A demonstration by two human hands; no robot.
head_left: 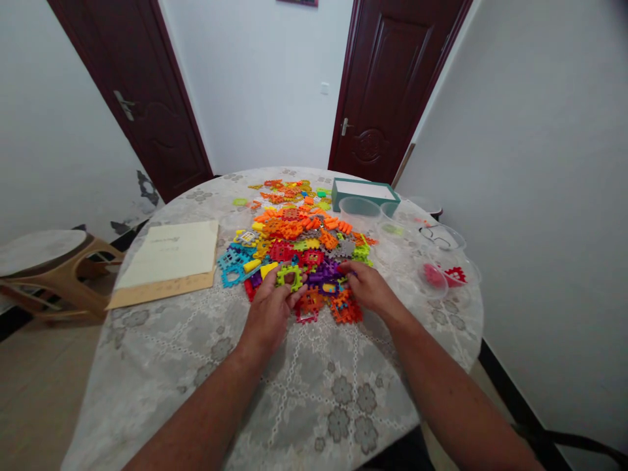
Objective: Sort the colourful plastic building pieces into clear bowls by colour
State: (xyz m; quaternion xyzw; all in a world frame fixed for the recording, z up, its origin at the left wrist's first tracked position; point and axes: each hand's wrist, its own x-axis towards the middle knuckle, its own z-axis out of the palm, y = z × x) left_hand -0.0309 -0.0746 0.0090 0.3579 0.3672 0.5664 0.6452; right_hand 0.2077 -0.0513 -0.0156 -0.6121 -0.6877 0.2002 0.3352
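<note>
A heap of colourful plastic building pieces [287,229] lies in the middle of the table. My left hand [271,306] holds a lime-green square piece [289,278] with toothed edges and a hole, over the near side of the heap. At the heap's right edge my right hand [367,285] has its fingers closed beside purple pieces [326,271]; a small red bit shows at the fingertips. Orange pieces [347,307] lie between the two hands, nearer to me. Blue pieces [234,261] are left of my left hand.
Papers on a brown envelope [169,258] lie at the left of the table [304,405]. At the back right stands a green box [366,190] by a clear tub [360,209]. More clear containers, one with red pieces [434,276], stand at the right. A stool [59,261] is left.
</note>
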